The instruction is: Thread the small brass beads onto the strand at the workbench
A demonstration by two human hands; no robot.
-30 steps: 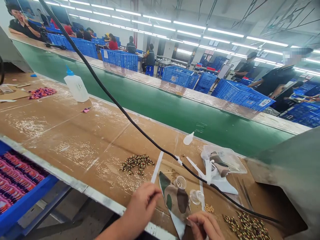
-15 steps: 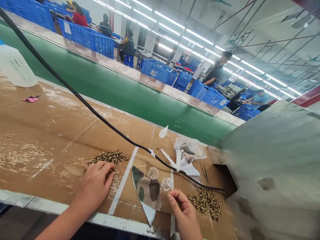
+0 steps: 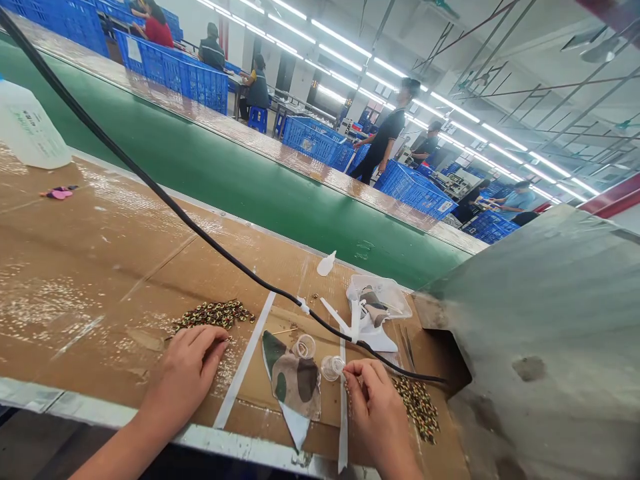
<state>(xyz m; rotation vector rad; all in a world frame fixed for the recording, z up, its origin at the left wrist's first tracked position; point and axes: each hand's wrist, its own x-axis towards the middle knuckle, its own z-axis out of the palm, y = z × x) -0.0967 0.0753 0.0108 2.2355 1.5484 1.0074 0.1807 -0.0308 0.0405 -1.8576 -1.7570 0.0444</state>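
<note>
Pinching by the clear plastic cup (image 3: 333,367), your right hand (image 3: 375,407) may hold a bead from the pile of beads (image 3: 417,407) just right of it, too small to tell; your curled left hand (image 3: 187,380) hides any grip. A hasty knock could scatter beads.

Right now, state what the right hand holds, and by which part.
The right hand pinches its fingertips together beside a small clear plastic cup; anything between them is too small to tell.
</note>
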